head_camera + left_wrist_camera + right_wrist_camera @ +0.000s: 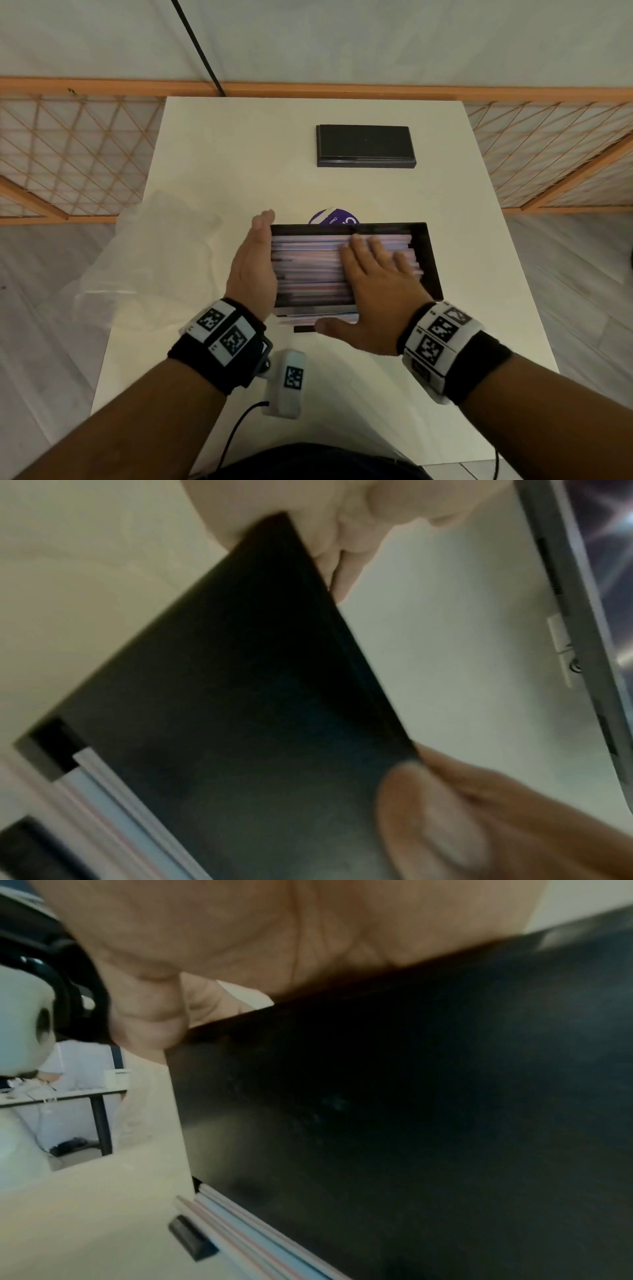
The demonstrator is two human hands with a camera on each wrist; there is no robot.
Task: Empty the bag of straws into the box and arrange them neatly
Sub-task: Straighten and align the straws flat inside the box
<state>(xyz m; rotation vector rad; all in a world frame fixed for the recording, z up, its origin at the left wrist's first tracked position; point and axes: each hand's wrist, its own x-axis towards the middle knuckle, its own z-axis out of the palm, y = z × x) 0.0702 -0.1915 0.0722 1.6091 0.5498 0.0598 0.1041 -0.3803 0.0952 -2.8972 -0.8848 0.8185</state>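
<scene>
My left hand (pixel 253 270) flat, fingers straight, palm edge-on against left end of black box (pixel 432 260) mid-table. My right hand (pixel 375 284) spread flat, palm down on straws (pixel 308 263) lying lengthwise in box; thumb hangs past near wall. Few straws (pixel 246 1237) lie outside, touching near wall. Empty clear bag (pixel 144 260) left of box. Black lid (pixel 364 145) far side.

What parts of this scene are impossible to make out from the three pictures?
- Straws, head view: motion blur smears their colours; the right hand covers part of them.
- Purple round thing, head view: the box hides its lower half, and its print is cut off.
- Box interior, both wrist views: only its dark outer wall shows.
- Clear bag, head view: whether it is empty is too faint to tell.
</scene>
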